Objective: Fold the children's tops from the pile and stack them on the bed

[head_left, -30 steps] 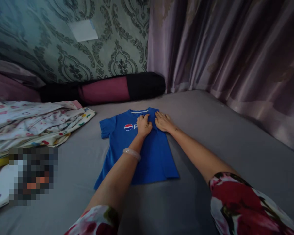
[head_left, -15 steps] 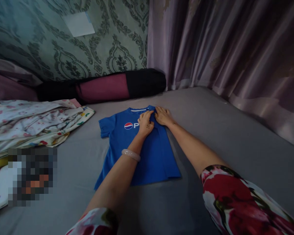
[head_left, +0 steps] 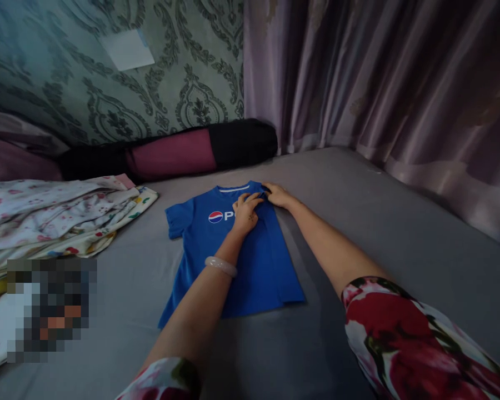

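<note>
A blue T-shirt (head_left: 250,272) with a round red, white and blue logo and white lettering lies face up on the grey bed sheet. Its left sleeve sticks out; the right side is folded inward in a long strip, and the other sleeve is not visible. My left hand (head_left: 245,214) rests on the upper chest, fingers apart, covering part of the lettering. At the folded shoulder edge beside the collar, my right hand (head_left: 278,196) has its fingers and thumb closed on the fabric. A pale bangle (head_left: 220,266) circles my left wrist.
A heap of patterned clothes (head_left: 58,216) lies at the left. Below it are a white object (head_left: 10,325) and a pixelated patch. A long black and maroon bag (head_left: 170,153) runs along the wallpapered wall. Purple curtains (head_left: 316,72) hang at the right back.
My right hand has gone from lying flat by the shoulder edge to gripping the fabric there. My left hand stays on the chest with its fingers shifted slightly. The view has tilted slightly.
</note>
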A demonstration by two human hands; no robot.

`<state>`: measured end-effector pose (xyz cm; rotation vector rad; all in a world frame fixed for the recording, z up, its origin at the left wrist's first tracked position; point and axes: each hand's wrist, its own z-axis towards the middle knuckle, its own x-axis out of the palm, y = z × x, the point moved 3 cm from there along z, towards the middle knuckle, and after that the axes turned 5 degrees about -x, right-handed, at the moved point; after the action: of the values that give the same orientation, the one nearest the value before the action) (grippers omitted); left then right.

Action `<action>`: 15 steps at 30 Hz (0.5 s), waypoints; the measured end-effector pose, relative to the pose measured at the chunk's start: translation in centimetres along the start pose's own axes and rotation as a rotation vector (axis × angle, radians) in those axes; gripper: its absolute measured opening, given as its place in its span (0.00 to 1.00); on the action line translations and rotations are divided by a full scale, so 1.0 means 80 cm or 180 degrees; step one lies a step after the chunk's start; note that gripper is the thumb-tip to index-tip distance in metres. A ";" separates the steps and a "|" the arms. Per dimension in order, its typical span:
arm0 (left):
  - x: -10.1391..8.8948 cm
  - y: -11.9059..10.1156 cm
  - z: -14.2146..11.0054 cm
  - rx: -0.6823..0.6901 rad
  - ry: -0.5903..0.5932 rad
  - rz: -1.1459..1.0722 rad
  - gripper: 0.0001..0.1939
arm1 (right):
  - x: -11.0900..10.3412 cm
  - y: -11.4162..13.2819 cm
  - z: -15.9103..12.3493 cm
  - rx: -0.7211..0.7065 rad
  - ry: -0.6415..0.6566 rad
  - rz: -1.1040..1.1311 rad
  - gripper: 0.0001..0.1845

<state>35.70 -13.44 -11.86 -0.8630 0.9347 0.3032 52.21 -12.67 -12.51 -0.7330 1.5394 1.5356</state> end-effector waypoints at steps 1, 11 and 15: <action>0.001 0.000 0.000 0.0012 0.0001 -0.0016 0.33 | 0.000 -0.001 0.000 -0.0009 -0.0010 0.0028 0.26; 0.000 0.005 -0.002 -0.0105 -0.0213 -0.0160 0.23 | 0.006 -0.018 0.009 0.0233 -0.0156 0.0907 0.27; -0.005 0.000 -0.005 -0.0241 -0.0416 -0.0166 0.17 | 0.001 -0.017 0.010 0.0375 -0.0439 0.1270 0.23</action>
<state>35.22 -13.67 -11.65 -0.9243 0.7822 0.3476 53.42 -12.02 -13.21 -0.2539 1.7243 1.7210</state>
